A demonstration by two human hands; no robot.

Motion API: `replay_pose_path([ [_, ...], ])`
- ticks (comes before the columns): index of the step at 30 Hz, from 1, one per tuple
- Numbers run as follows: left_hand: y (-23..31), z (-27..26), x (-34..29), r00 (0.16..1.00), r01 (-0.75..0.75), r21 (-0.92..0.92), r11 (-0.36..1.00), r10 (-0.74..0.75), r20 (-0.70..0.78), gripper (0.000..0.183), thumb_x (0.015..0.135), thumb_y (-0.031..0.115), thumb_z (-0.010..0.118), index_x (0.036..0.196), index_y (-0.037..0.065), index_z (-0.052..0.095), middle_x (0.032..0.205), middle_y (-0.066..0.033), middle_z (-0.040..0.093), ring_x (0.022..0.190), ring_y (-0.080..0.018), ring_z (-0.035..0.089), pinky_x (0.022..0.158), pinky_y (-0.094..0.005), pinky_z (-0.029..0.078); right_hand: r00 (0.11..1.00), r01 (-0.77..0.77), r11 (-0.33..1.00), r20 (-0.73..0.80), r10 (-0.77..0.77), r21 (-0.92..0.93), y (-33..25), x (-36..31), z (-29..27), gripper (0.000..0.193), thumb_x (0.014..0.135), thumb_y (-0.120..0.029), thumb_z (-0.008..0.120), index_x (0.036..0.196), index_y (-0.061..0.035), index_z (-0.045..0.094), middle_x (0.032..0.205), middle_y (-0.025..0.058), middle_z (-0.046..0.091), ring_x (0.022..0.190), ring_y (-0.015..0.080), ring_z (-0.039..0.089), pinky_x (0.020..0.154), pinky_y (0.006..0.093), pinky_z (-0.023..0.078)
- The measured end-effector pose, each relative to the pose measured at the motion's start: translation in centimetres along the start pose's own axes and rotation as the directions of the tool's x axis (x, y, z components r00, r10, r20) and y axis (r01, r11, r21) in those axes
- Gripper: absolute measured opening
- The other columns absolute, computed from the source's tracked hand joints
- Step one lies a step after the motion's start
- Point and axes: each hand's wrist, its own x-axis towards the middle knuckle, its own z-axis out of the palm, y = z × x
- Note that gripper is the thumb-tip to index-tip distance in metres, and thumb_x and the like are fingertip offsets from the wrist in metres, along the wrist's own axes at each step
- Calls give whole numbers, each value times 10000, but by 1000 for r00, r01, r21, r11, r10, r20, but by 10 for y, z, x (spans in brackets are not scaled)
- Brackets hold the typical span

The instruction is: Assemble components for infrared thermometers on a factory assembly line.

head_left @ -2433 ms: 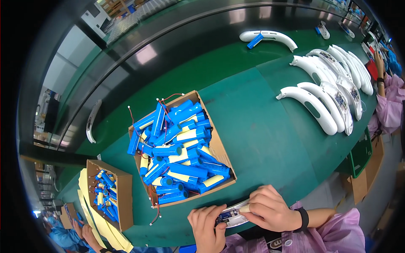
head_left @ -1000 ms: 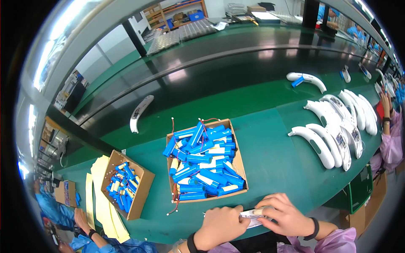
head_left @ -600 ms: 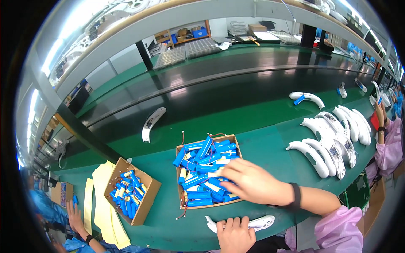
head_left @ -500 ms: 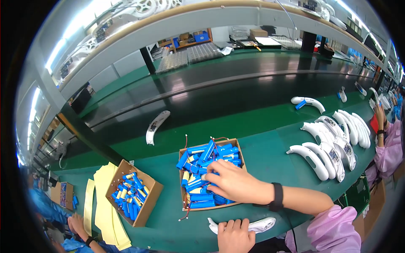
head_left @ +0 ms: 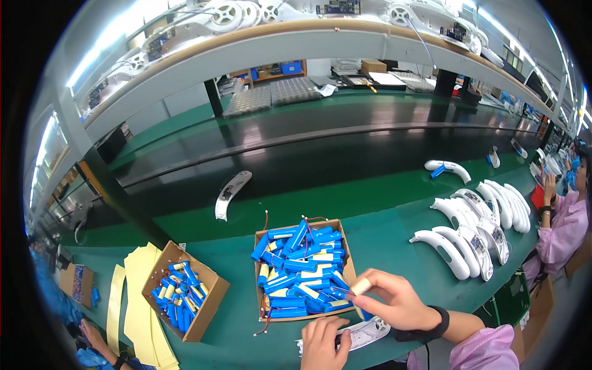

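Green tabletop (head_left: pixel 382 246) | strip lights (head_left: pixel 98 52) | left grip (head_left: pixel 324 342) curled over white shell (head_left: pixel 372 332) | right grip (head_left: pixel 398 302) pinching blue battery (head_left: pixel 364 313)

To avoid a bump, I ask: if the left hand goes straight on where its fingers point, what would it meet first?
Probably the near side of the middle cardboard box. The left hand points away from the person, over the curved white shell; depth there is unclear.
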Motion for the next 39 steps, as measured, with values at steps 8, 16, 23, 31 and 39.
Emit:
replay_pose_path([
  [8,18,-18,-15,925,378,-671,638,-295,240,146,1016,85,621,1144,16,630,968,-41,646,922,-123,629,799,-269,507,903,-429,805,194,382,409,2,-75,-5,123,1017,16,595,1136,44,595,1076,137,655,889,209,699,660,284,488],
  [16,20,-13,-21,975,184,-374,909,-119,190,69,929,74,685,963,17,665,813,-132,628,779,-339,588,752,-418,448,998,-60,976,-32,55,-211,13,-99,8,186,934,-44,740,1114,-18,702,908,65,706,774,170,706,669,278,538],
  [23,15,-14,-23,981,109,-239,965,-65,183,120,966,78,592,872,20,638,731,-112,622,676,-318,578,803,-417,436,947,295,754,78,-310,-586,24,-97,10,202,797,-94,844,975,-70,753,785,6,640,576,143,606,436,274,410],
  [31,2,-8,-10,992,54,126,990,-68,107,243,967,98,555,1190,21,613,1195,-181,632,1123,-378,556,994,-479,388,998,-49,825,-6,55,-562,25,-74,9,88,846,-116,753,915,-82,710,641,31,602,512,207,589,444,352,409],
  [39,-16,-1,-22,960,104,230,968,-159,232,366,981,142,496,1322,52,595,1285,-155,619,1216,-364,529,1084,-512,319,968,-55,714,137,209,-698,23,-45,10,138,853,-97,662,755,-14,615,658,113,622,584,331,639,495,423,473],
])
